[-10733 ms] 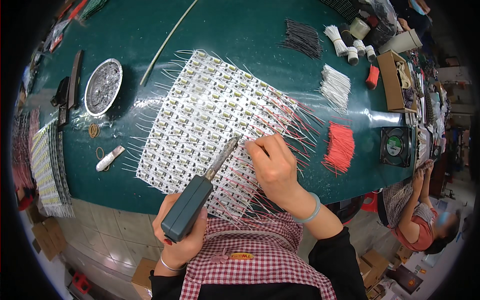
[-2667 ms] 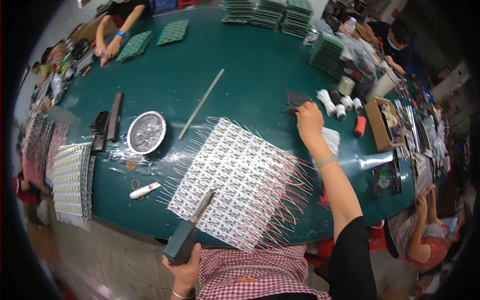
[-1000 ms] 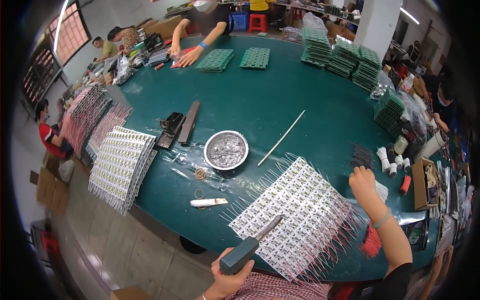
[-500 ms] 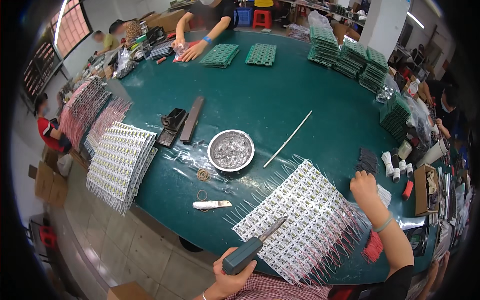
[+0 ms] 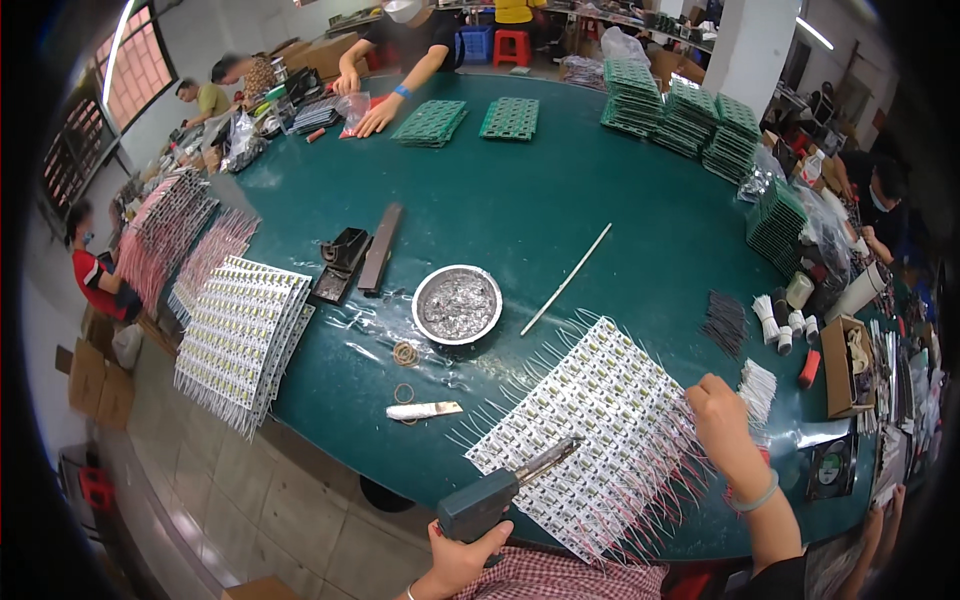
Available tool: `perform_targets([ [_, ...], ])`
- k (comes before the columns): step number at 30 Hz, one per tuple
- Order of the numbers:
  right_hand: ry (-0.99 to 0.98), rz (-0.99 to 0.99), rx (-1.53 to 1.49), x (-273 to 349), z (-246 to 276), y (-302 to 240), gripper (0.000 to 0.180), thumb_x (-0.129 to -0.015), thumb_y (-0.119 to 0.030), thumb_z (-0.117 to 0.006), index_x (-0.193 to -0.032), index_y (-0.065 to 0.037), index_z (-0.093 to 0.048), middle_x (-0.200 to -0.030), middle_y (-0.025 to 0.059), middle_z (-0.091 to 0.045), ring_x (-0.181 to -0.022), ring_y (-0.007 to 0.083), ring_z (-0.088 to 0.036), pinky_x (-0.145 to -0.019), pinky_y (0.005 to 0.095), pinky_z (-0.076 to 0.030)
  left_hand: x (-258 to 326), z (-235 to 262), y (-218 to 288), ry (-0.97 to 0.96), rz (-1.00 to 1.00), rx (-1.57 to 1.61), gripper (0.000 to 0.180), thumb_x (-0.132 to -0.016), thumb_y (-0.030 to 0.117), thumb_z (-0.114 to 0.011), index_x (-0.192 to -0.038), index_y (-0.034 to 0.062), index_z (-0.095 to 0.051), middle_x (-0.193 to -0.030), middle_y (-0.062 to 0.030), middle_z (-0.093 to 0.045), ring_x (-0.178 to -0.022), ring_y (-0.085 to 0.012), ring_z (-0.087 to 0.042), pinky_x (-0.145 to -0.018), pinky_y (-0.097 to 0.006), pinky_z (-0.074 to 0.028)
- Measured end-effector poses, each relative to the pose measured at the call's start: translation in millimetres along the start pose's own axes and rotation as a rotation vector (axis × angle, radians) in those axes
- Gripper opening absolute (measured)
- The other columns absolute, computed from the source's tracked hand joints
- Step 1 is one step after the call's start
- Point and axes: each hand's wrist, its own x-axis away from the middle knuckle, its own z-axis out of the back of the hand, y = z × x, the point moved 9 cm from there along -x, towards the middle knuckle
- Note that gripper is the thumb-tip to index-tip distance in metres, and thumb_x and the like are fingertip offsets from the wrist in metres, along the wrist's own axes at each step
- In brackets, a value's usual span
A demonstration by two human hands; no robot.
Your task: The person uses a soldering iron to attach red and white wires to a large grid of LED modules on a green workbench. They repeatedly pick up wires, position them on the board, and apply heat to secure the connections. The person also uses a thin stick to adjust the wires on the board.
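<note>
My left hand (image 5: pixel 462 560) is wrapped round a dark green soldering gun (image 5: pixel 478 503). The gun's metal tip reaches over a white panel of small circuit boards (image 5: pixel 590 430) in front of me. White wires fringe the panel's upper left side; red and white wires hang off its lower right side. By the right corner of that panel, my right hand (image 5: pixel 720 415) is closed with its fingertips pinched together; what they hold, if anything, is too small to make out. Close to it lie a bundle of white wires (image 5: pixel 757 392) and a bundle of black wires (image 5: pixel 724 322).
A metal bowl (image 5: pixel 416 318) of silvery material stands mid-table, near a thin white stick (image 5: pixel 567 278), rubber bands (image 5: pixel 405 354) and a white-wrapped blade (image 5: pixel 424 410). Stacked white panels (image 5: pixel 245 335) overhang the left edge. Green board stacks (image 5: pixel 632 97) stand far right; a co-worker's hands (image 5: pixel 378 118) are across.
My right hand has moved down and left from the black wires to the panel's corner. The soldering gun has shifted slightly. The whole view has tilted a little.
</note>
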Motion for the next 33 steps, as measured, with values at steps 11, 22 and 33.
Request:
perform_targets([
  [11, 0.11, -0.022, -0.483, 57.0, 16.1, -86.5, 0.014, -0.08, 0.002, -0.065, -0.091, -0.005, -0.069, -0.084, 0.0103, -0.062, -0.078, 0.0302, -0.063, -0.066, 0.04, -0.052, 9.5, -2.7, -0.1, -0.064, -0.038, 0.057, 0.029, -0.083, -0.005, -0.072, -0.111, -0.0072, -0.065, -0.077, -0.0067, -0.066, -0.058, -0.0099, -0.058, -0.053, -0.024, -0.046],
  [22, 0.169, -0.066, -0.571, 80.9, -6.7, -129.5, 0.016, -0.079, 0.003, -0.069, -0.093, -0.005, -0.07, -0.082, 0.0077, -0.061, -0.077, 0.0272, -0.061, -0.065, 0.0374, -0.051, 16.7, -5.1, -3.2, -0.145, 0.052, 0.278, 0.046, -0.077, -0.01, -0.068, -0.121, -0.007, -0.055, -0.101, -0.0157, -0.063, -0.064, -0.0178, -0.059, -0.054, -0.029, -0.047],
  [33, 0.263, -0.227, -0.721, 96.5, -21.7, -103.5, 0.014, -0.078, 0.006, -0.072, -0.09, -0.002, -0.071, -0.083, 0.0128, -0.067, -0.076, 0.029, -0.064, -0.067, 0.0365, -0.051, 24.8, -3.8, -0.3, -0.16, 0.036, 0.245, 0.045, -0.079, -0.011, -0.067, -0.122, -0.0064, -0.055, -0.105, -0.0159, -0.064, -0.062, -0.0151, -0.057, -0.051, -0.028, -0.044],
])
